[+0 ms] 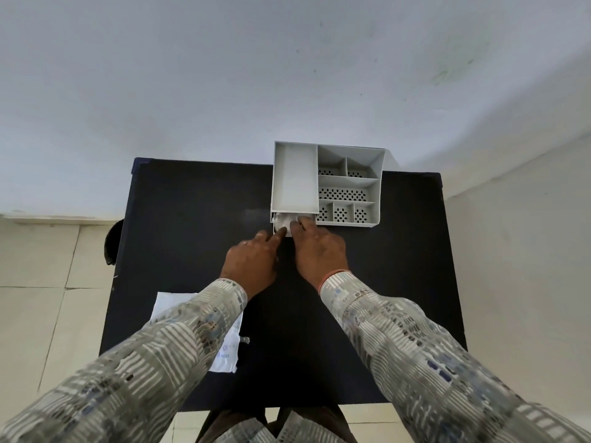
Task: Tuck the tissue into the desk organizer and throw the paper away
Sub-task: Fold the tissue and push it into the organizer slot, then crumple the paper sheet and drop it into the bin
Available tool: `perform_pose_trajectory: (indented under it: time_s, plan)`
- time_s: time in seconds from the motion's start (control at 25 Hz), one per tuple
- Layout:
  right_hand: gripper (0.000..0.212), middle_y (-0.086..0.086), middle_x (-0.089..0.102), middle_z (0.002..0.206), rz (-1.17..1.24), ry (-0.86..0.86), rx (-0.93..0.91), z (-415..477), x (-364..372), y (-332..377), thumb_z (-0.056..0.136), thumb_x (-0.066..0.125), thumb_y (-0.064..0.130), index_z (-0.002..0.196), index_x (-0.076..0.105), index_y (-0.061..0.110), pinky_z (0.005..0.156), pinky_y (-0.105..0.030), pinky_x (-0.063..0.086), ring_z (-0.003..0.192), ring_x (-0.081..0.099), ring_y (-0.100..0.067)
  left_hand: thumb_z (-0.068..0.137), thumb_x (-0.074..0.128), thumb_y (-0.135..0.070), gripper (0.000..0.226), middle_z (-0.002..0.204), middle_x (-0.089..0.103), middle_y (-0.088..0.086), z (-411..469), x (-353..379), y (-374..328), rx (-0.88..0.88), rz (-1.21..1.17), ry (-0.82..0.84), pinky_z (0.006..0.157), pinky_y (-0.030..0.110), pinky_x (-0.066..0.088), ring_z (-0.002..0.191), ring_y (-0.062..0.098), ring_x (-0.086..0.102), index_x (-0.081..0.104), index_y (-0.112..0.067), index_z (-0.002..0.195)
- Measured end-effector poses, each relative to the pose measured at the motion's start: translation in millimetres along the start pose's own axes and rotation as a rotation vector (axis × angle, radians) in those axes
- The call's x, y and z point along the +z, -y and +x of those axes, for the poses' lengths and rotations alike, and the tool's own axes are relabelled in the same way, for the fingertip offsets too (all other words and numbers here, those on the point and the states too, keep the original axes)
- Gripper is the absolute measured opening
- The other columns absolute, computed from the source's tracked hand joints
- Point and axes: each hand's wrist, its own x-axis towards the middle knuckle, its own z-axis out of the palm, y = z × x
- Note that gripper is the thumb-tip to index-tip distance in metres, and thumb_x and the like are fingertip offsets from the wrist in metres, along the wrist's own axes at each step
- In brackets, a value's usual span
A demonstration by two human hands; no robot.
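At the organizer's (326, 183) front drawer, left hand (252, 260) and right hand (319, 247) fingertips press the tissue (284, 220) inside, neither gripping.

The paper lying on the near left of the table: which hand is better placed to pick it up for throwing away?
Probably the left hand. The paper lies partly under the left sleeve, on that side of the table. The right hand would have to cross over. Both hands' fingers are at the tissue in the organizer.
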Motion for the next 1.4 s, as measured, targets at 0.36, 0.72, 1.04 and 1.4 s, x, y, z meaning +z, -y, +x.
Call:
perform_pose_trajectory:
  time_s: [0.36, 0.72, 1.04, 1.4]
  plan:
    - [0.049, -0.016, 0.056, 0.148, 0.557, -0.116, 0.109, 0, 15, 9, 0.091, 0.058, -0.001, 0.138, 0.062, 0.007, 0.113, -0.034, 0.043, 0.132, 0.058, -0.034, 0.096, 0.058, -0.037, 0.070, 0.145, 0.063, 0.012, -18, -15, 24, -0.136, -0.302, -0.002, 0.104, 0.051, 0.055, 0.125, 0.038, 0.066, 0.036, -0.026, 0.161]
    - [0.029, -0.011, 0.047, 0.134, 0.723, -0.239, 0.265, 6, 19, 28, 0.083, 0.061, -0.005, 0.105, 0.070, 0.011, 0.096, -0.029, 0.053, 0.098, 0.059, -0.018, 0.096, 0.068, -0.037, 0.054, 0.121, 0.078, -0.002, -88, 4, 72, -0.185, -0.453, 0.064, 0.102, 0.037, 0.051, 0.116, 0.022, 0.072, 0.058, -0.025, 0.148]
    - [0.024, -0.011, 0.066, 0.116, 0.760, -0.241, 0.298, 9, 24, 30, 0.083, 0.067, -0.005, 0.102, 0.077, 0.007, 0.098, -0.003, 0.038, 0.105, 0.065, -0.020, 0.094, 0.072, -0.037, 0.050, 0.122, 0.078, -0.003, -98, 9, 94, -0.167, -0.433, 0.164, 0.104, 0.037, 0.053, 0.115, 0.020, 0.072, 0.063, -0.026, 0.142]
    - [0.041, -0.004, 0.070, 0.122, 0.319, 0.663, 0.196, -38, 62, 148, 0.083, 0.077, 0.041, 0.117, 0.069, 0.021, 0.089, -0.040, 0.058, 0.109, 0.071, -0.031, 0.068, 0.086, -0.048, 0.096, 0.145, 0.059, 0.011, -121, 53, 129, -0.446, -0.395, 0.354, 0.103, 0.041, 0.052, 0.130, 0.033, 0.062, 0.046, -0.021, 0.151]
